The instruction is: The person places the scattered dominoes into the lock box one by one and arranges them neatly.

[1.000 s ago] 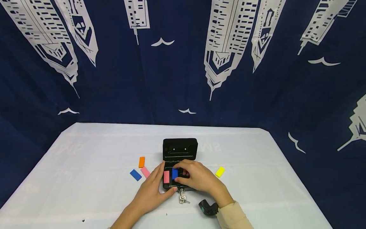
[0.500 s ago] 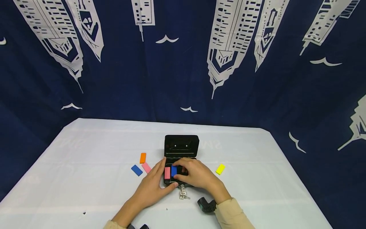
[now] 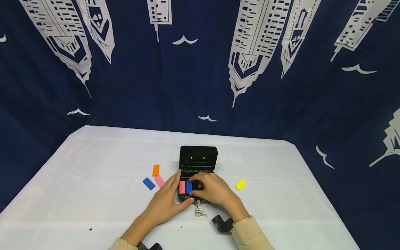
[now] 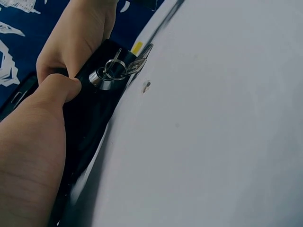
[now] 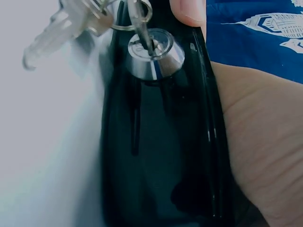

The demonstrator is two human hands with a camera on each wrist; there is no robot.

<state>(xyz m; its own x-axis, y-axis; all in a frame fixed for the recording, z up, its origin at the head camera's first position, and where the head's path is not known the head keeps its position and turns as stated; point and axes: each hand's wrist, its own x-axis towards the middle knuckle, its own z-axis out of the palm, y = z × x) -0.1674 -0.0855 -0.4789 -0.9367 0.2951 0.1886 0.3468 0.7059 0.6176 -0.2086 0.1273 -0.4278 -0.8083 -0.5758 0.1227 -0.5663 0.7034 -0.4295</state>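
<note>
A small black metal box point(image 3: 198, 157) stands on the table with its lid raised. My right hand point(image 3: 216, 189) is over its inside, pinching a blue block point(image 3: 189, 187) between thumb and index finger. Right beside that block, a pink block point(image 3: 182, 187) lies at the box's left inner side. My left hand point(image 3: 165, 202) rests against the box, its straight fingers along the left side and its thumb at the front edge. Keys on a ring point(image 4: 116, 69) hang from the silver lock point(image 5: 154, 56) on the box's front. The right fingertips are out of sight in both wrist views.
Left of the box lie an orange block point(image 3: 156, 170), a blue loose block point(image 3: 148, 183) and a pink loose block point(image 3: 159, 181), partly behind my left hand. A yellow block point(image 3: 240, 184) lies to the right. The white table point(image 3: 281, 208) ends at a dark blue printed curtain point(image 3: 187, 86).
The blue block in my right hand has shifted left, closing the gap to the pink block in the box. My left hand has stayed against the box. The head view has shifted slightly.
</note>
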